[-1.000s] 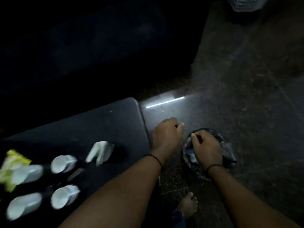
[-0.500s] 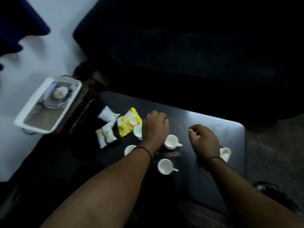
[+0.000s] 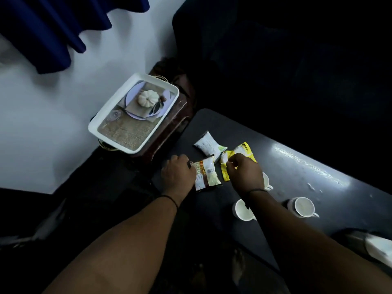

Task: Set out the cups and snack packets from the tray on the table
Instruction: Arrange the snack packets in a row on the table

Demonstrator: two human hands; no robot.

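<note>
Three snack packets lie at the far left end of the dark table (image 3: 297, 166): a white packet (image 3: 209, 146), a yellow packet (image 3: 244, 150) and a brown-and-white packet (image 3: 206, 174). My left hand (image 3: 178, 175) pinches the left edge of the brown-and-white packet. My right hand (image 3: 244, 175) has its fingers closed on the yellow packet. Two white cups (image 3: 244, 210) (image 3: 302, 206) stand upright by my right forearm. A third cup (image 3: 266, 181) peeks out from behind my right wrist. The white tray (image 3: 135, 111) rests on a small wooden stand to the left.
A dark sofa fills the space behind the table. A white wall and a blue curtain (image 3: 53, 28) are at the upper left. A blurred white object (image 3: 379, 249) sits at the table's near right end. The floor below is dark.
The view swung from the floor beside the table to its left end. Both hands moved from the floor and cups to the snack packets and closed on them.
</note>
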